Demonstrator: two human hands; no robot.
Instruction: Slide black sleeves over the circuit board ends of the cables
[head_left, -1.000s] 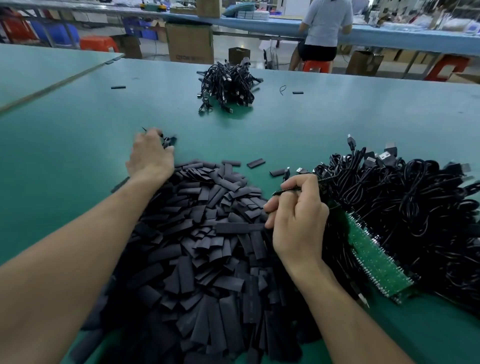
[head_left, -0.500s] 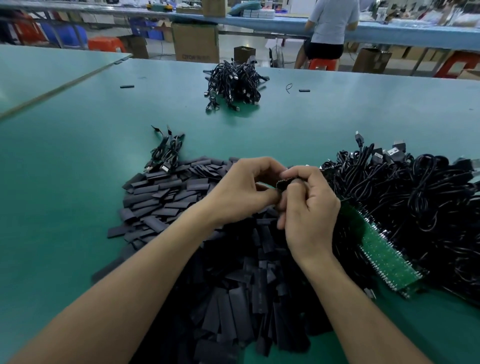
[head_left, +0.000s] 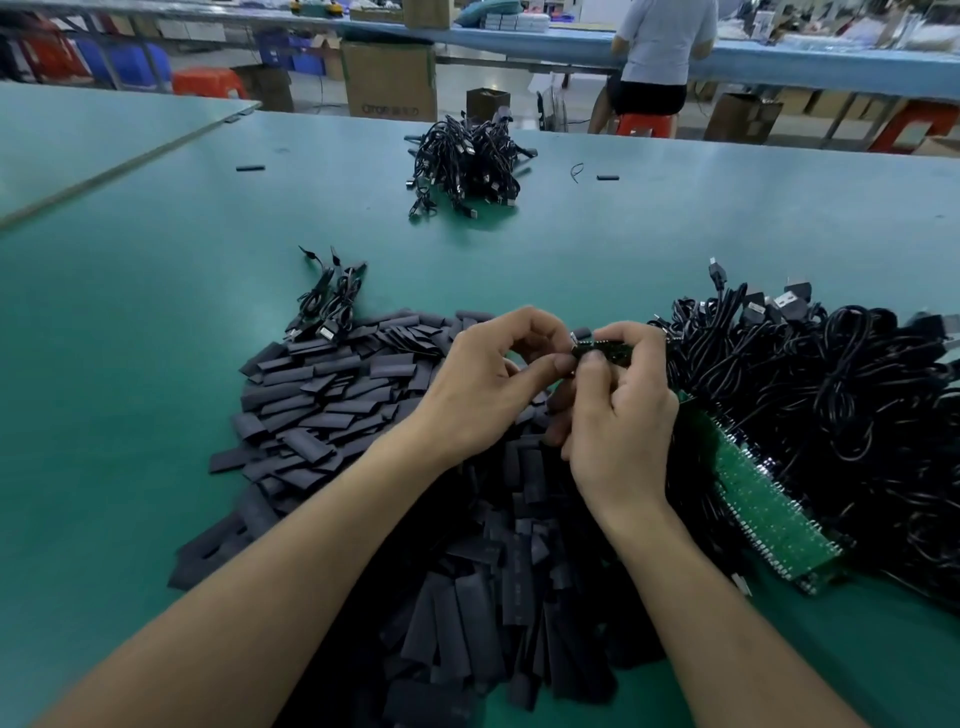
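Over the middle of the green worktop (head_left: 156, 322) both hands meet just above the heap of black sleeves (head_left: 332, 405), flat cut pieces spread from the centre towards the near edge. The right hand (head_left: 618, 415) has a tight grip, thumb and curled fingers pinching a small green circuit board (head_left: 607, 349) that lies roughly level and points left. The left hand (head_left: 483, 379) is curled too, its grip closed with thumb and forefinger on the left end of that circuit board; whether a sleeve sits between those fingers is too small to tell. Just right of the hands lies a big tangle of black cables (head_left: 831, 395), and along its near left side runs a long strip of green boards (head_left: 769, 504). A few loose cables (head_left: 332, 301) lie at the far edge of the sleeve heap, and a smaller cable bundle (head_left: 467, 166) sits well apart, farther out. Two stray sleeves (head_left: 250, 168) lie near the far side. Beyond the worktop stand a cardboard box (head_left: 389, 78) and a seated person (head_left: 660, 52) at another bench.
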